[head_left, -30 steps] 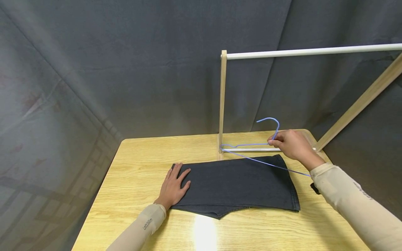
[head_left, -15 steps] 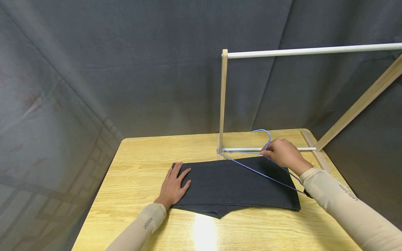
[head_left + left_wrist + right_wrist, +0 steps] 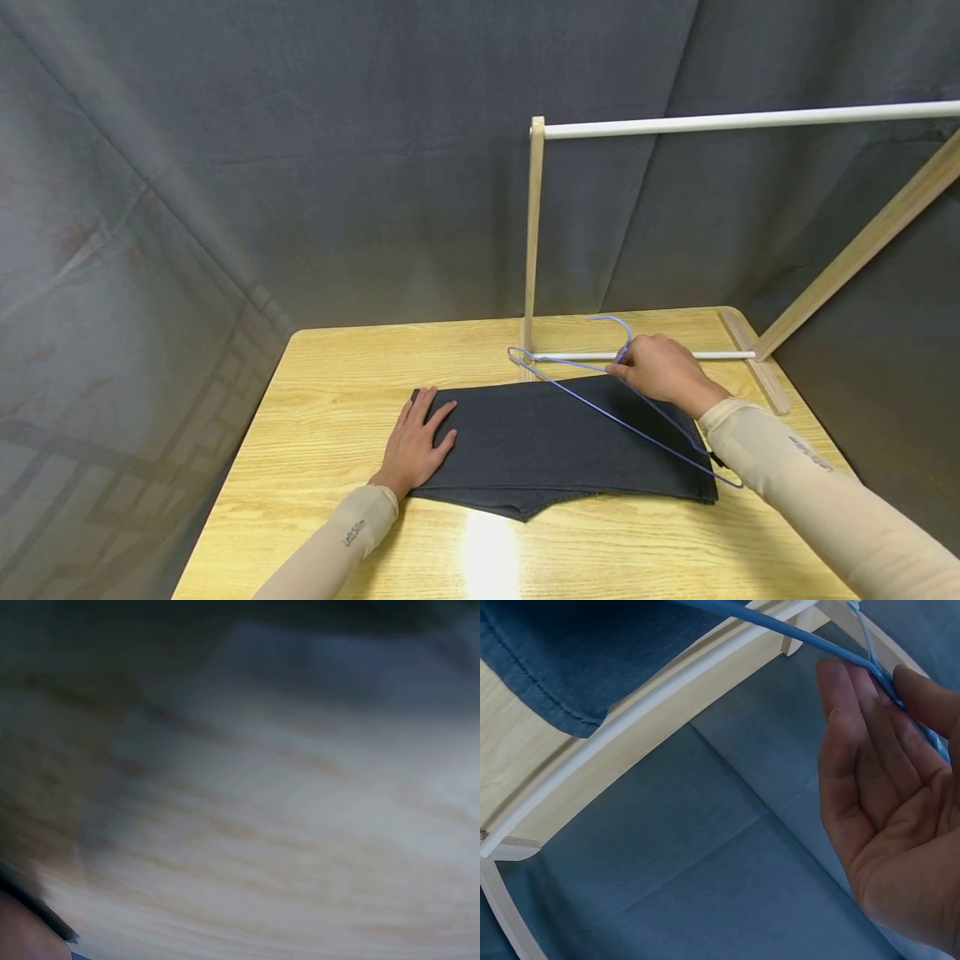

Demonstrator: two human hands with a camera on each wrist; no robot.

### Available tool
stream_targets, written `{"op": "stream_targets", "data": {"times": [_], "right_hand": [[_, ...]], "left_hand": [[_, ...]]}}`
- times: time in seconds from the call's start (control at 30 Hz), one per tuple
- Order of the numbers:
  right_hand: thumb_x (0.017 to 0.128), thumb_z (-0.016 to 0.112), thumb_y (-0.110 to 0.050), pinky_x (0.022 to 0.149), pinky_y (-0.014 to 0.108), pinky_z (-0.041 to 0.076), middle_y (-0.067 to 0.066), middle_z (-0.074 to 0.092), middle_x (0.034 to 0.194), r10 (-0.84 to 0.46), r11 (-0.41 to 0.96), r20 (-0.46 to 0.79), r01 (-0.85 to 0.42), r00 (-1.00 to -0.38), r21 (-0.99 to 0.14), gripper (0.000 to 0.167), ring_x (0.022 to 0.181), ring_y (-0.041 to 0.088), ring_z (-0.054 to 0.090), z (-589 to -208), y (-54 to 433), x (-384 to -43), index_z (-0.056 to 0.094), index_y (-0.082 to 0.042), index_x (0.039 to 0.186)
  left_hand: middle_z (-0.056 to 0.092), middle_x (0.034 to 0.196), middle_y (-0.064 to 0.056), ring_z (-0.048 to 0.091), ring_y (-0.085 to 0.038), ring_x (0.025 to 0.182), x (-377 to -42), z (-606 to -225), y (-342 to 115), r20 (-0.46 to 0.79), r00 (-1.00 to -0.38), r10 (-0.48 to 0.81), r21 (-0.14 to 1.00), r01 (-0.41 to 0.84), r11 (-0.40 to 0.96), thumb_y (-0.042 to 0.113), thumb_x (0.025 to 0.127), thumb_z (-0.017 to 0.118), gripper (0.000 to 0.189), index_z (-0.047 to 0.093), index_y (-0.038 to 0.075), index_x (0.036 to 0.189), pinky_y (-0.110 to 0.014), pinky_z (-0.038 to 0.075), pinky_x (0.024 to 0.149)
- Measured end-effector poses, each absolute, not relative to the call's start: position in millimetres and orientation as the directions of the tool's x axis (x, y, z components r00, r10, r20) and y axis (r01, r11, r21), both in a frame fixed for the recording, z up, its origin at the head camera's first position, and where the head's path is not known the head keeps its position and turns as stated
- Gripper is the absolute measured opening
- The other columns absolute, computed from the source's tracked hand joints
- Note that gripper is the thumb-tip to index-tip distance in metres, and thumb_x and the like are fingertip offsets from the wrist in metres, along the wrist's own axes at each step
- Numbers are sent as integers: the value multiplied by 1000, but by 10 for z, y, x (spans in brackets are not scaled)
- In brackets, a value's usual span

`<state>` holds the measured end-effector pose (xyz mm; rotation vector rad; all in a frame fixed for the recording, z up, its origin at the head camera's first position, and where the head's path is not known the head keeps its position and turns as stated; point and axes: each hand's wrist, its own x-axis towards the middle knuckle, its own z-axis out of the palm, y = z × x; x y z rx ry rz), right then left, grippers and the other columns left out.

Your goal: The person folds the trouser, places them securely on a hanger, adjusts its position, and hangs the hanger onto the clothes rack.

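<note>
Folded dark pants [image 3: 555, 442] lie lengthwise on the table, a pointed flap sticking out along the near side. My left hand [image 3: 411, 450] rests on their left end, fingers spread and straight. Above the right part of the pants, my right hand [image 3: 663, 371] pinches a thin blue clothes hanger [image 3: 628, 333] at the neck below its hook. The hanger slants, its left end toward the rack and its right end lower, near my right wrist. In the right wrist view, the thumb presses the hanger wire [image 3: 802, 635] against the fingers. The left wrist view is mostly blurred.
A clothes rack with wooden posts [image 3: 534, 242], a white top rail [image 3: 750, 123] and a white lower bar [image 3: 723, 356] stands at the back right. Wood-grain table surface [image 3: 322, 400] extends to the left. Grey curtain [image 3: 375, 167] hangs behind the table.
My right hand has brought the hanger left and somewhat lower, so it overlaps more of the pants. The left hand and the pants have stayed put.
</note>
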<state>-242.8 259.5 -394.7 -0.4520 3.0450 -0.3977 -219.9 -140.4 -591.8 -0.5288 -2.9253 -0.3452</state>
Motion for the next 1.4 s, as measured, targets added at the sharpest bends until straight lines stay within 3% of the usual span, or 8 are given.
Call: {"op": "stream_targets", "data": {"times": [0.13, 0.37, 0.6, 0.93, 1.27, 1.4], "right_hand": [[91, 70, -31, 49, 30, 32, -7, 54, 56, -282, 929, -13, -270, -959, -253, 23, 55, 14, 44, -3957, 2525, -2456, 78, -20, 73], [94, 66, -33, 46, 30, 31, -5, 47, 53, -306, 932, -59, -286, -950, -223, 38, 52, 16, 45, -3982, 2432, -2495, 63, -21, 58], [96, 64, -32, 47, 28, 30, -8, 45, 49, -344, 914, -49, -322, -938, -248, 42, 48, 13, 42, -3942, 2336, -2506, 62, -21, 55], [97, 62, -30, 54, 27, 41, -8, 65, 54, -339, 857, -62, -281, -939, -432, 38, 51, 5, 58, -3885, 2165, -2476, 73, -16, 63], [98, 59, -27, 56, 27, 44, -1, 72, 66, -232, 774, -131, -102, -964, -624, 32, 61, 19, 70, -4090, 2096, -2387, 79, -7, 83], [98, 59, -27, 58, 26, 46, -2, 71, 65, -184, 730, -142, -39, -973, -683, 32, 59, 17, 69, -4220, 2061, -2341, 79, -7, 83]], "left_hand": [[27, 165, -9, 20, -27, 155, -2204, -5916, -1407, 193, -925, 328, 195, 364, 911, 53, 100, 46, 54, 43, 34, 151, -49, 19, 126], [27, 165, -8, 21, -28, 155, -2203, -5920, -1410, 198, -923, 331, 187, 367, 911, 53, 100, 46, 53, 43, 34, 150, -49, 20, 125], [27, 165, -8, 20, -27, 155, -2204, -5924, -1415, 197, -922, 332, 186, 368, 911, 53, 101, 45, 53, 43, 34, 151, -49, 19, 126], [28, 164, -8, 21, -27, 155, -2196, -5933, -1418, 212, -917, 337, 180, 376, 909, 54, 100, 45, 53, 44, 34, 150, -49, 21, 125], [28, 164, -8, 21, -26, 155, -2186, -5923, -1413, 214, -916, 339, 179, 377, 909, 53, 101, 45, 53, 44, 33, 150, -49, 21, 125], [27, 165, -8, 19, -26, 155, -2175, -5935, -1389, 216, -918, 333, 193, 375, 907, 52, 101, 45, 53, 44, 32, 150, -53, 23, 124]]}}
